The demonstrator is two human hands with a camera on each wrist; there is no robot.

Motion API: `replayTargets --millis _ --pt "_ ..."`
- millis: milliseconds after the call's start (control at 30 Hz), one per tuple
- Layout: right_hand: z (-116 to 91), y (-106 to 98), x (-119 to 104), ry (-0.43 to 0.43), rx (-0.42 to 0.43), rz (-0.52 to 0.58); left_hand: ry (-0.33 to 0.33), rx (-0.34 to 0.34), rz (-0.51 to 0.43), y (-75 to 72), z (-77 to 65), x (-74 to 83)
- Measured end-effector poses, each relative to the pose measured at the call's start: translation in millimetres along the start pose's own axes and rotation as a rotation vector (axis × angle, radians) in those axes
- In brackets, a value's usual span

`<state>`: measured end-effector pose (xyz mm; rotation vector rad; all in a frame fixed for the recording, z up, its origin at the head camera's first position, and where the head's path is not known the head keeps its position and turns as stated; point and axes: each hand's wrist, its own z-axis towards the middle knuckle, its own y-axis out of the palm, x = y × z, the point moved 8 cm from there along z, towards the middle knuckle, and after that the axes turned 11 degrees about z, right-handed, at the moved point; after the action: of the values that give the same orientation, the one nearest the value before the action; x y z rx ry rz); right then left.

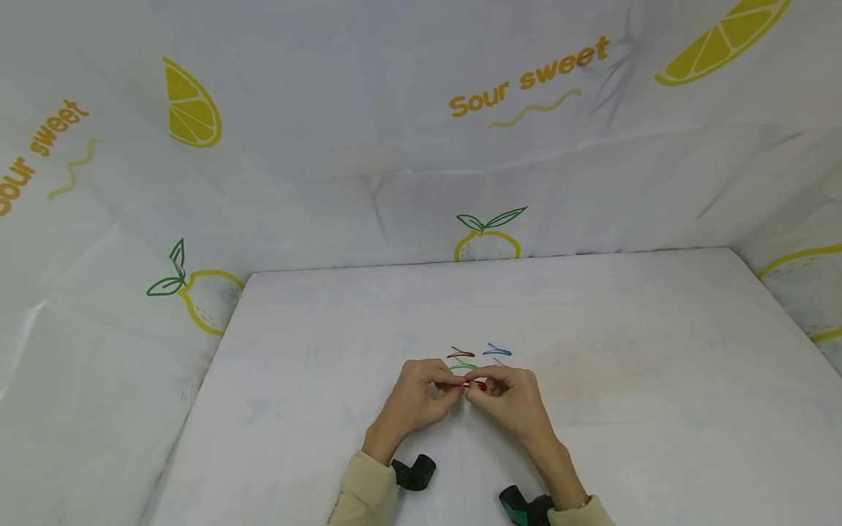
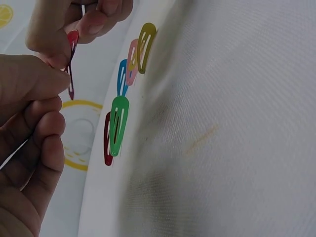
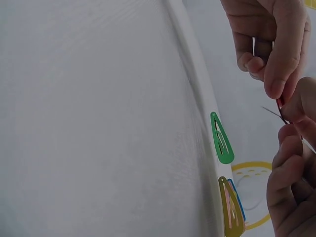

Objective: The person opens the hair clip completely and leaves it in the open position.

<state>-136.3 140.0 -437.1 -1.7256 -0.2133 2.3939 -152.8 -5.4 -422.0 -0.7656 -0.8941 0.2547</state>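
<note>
Both hands meet over the table and share a red snap hair clip (image 2: 72, 59). My left hand (image 1: 417, 394) pinches one end between thumb and fingertips. The other end is pinched by my right hand (image 1: 516, 402). In the right wrist view a thin strip sticks out sideways from the red clip, and fingers hide much of its body. Just beyond the hands lie a dark red clip (image 1: 461, 355), a blue clip (image 1: 498, 352), a green clip (image 2: 119, 126) and a pink clip (image 2: 132, 61). An olive clip (image 2: 146, 47) shows in both wrist views.
The white-covered table (image 1: 296, 365) spreads to both sides of the hands. A white cloth (image 1: 329, 131) with lemon prints stands behind it. Black wrist devices (image 1: 416, 473) sit at both cuffs.
</note>
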Motion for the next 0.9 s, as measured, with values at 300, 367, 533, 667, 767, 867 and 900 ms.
replayTargets --millis 300,367,533,667,767,867,900 --pt "-1.1 0.0 1.8 0.000 0.001 -0.013 0.004 -0.010 0.015 1.6 -0.4 1.2" --pt "-1.6 0.1 1.5 -0.001 0.002 -0.011 0.005 -0.010 0.018 1.8 -0.7 1.5" --pt "-2.8 0.1 -1.4 -0.015 0.006 0.006 0.003 -0.005 0.019 1.9 -1.2 0.6" --pt "-3.0 0.4 -2.0 -0.013 -0.001 0.018 -0.001 -0.003 0.017 2.1 -1.3 -0.6" --pt "-2.3 0.6 -0.4 -0.003 -0.009 0.005 -0.007 0.001 0.022 1.8 -1.1 -1.4" --pt "-1.7 1.0 1.8 0.006 -0.016 -0.014 -0.015 0.012 0.025 1.0 -0.9 -2.4" --pt "-1.6 1.1 2.5 0.008 -0.018 -0.019 -0.017 0.015 0.023 0.7 -0.9 -2.7"
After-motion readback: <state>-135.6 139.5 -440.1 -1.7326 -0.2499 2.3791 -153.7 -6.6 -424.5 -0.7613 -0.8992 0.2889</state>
